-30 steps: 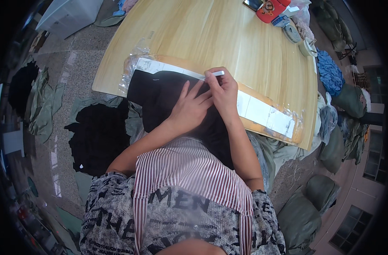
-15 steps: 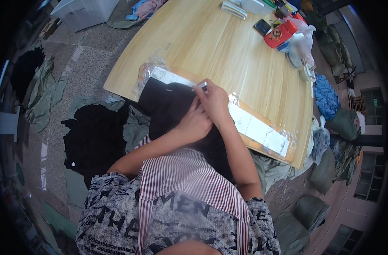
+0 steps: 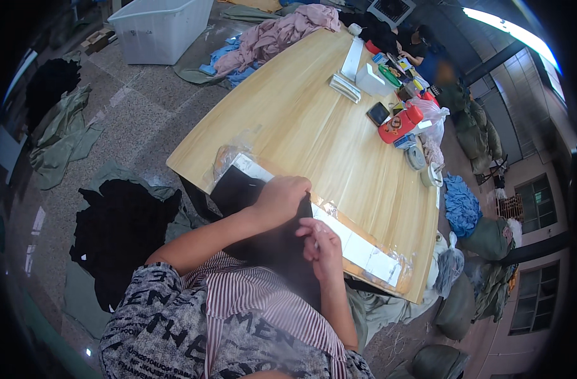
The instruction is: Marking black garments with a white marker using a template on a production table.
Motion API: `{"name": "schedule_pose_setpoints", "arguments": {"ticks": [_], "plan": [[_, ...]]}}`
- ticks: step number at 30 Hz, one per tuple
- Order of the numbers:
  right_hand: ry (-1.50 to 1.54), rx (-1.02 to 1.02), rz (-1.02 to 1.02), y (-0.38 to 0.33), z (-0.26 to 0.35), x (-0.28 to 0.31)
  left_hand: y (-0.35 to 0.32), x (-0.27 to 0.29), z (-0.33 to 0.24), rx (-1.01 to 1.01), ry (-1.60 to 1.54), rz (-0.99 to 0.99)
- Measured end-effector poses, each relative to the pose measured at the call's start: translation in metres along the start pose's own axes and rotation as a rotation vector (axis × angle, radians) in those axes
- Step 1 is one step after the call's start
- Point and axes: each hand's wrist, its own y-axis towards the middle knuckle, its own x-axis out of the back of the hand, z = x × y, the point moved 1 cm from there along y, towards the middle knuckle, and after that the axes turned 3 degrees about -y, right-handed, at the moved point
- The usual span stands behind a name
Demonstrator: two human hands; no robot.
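Black fabric [image 3: 228, 192] lies over the near left edge of the wooden table and hangs down toward my lap. My left hand [image 3: 281, 201] is closed on it, pinching and lifting its right edge. Just to the right and nearer, my right hand [image 3: 324, 247] has curled fingers with a small pale object between them, too small to name. It is beside the fabric's raised edge. A white paper strip with markings [image 3: 358, 248] is taped along the table's near edge and runs partly beneath the fabric.
The wooden table [image 3: 288, 114] holds a red bottle [image 3: 399, 124], a dark square case [image 3: 378, 114] and a white roll [image 3: 416, 158] on its right side. Black cloth [image 3: 121, 234] lies heaped on the floor at left. A white bin [image 3: 162, 31] stands far left. Another person [image 3: 414, 50] sits beyond the table.
My hands have moved apart: the left slid up to the fabric's right edge and raised it, while the right drew back toward me. The view has tilted up, showing more of the room.
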Motion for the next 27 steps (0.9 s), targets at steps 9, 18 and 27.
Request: {"name": "schedule_pose_setpoints", "arguments": {"ticks": [9, 18, 27], "plan": [[0.354, -0.207, -0.183, -0.028, -0.044, 0.004, -0.046, 0.023, -0.058, 0.244, -0.620, 0.421], [0.344, 0.014, 0.275, -0.051, -0.018, 0.026, -0.045, -0.010, -0.036, 0.270, -0.581, 0.517], [-0.188, 0.139, 0.141, -0.064, 0.015, 0.066, -0.033, 0.025, -0.033, 0.637, -0.601, 0.602]]}}
